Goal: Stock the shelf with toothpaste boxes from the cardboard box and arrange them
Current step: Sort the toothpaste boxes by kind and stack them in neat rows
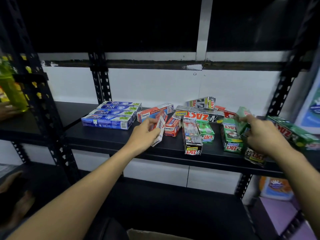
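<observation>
Left hand and right hand outstretched, fingers curled.

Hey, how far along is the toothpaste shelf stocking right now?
Partly done. The blue Safi boxes already sit in a neat row on the shelf. The left hand holds a red-and-white Pepsodent box, and the right hand grips a green box. The Zact boxes and other Pepsodent boxes remain in a jumbled pile, still to arrange.
</observation>
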A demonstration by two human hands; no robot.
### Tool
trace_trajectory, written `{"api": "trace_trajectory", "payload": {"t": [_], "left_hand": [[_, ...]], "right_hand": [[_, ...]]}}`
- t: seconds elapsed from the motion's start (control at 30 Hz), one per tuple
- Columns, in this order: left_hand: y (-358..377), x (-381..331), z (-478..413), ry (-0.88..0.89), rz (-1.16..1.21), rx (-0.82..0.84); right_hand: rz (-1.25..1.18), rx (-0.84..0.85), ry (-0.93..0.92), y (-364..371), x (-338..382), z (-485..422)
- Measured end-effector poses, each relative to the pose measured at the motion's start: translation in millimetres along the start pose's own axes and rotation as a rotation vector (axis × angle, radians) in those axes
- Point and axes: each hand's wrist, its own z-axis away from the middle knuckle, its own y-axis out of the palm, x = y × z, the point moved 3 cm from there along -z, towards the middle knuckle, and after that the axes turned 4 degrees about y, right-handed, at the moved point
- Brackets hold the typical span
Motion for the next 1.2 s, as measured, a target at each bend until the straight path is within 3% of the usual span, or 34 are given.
{"api": "trace_trajectory", "payload": {"t": [0.37,0.53,0.63,0.73,0.87,1.2], "left_hand": [[-2.6,-3.1,-16.1,-0.076,-0.066,-0.022],[-7.6,-0.4,-26.9,-0.025,-0.210,-0.021],[-9.1,9.3,-25.1,0.002,-0.298,-0.036],[-12.5,21.7,-17.9,0.065,-0.453,-0.089],[-25.4,29.7,-11.7,0.069,-0.396,-0.170],[-68.0,47.5,6.8,0.003,-0.245,-0.053]], "right_hand": [[-0.027,-0.022,-0.037,-3.7,-13.2,16.7],[0.246,-0.068,-0.088,-7.7,-8.2,20.0],[0.292,-0.076,-0.113,-8.6,0.0,13.8],[0.221,-0.060,-0.157,-8.1,17.4,9.8],[-0.015,-0.065,-0.256,-1.9,55.1,10.1],[-0.130,0.143,-0.602,35.5,157.9,10.0]]}}
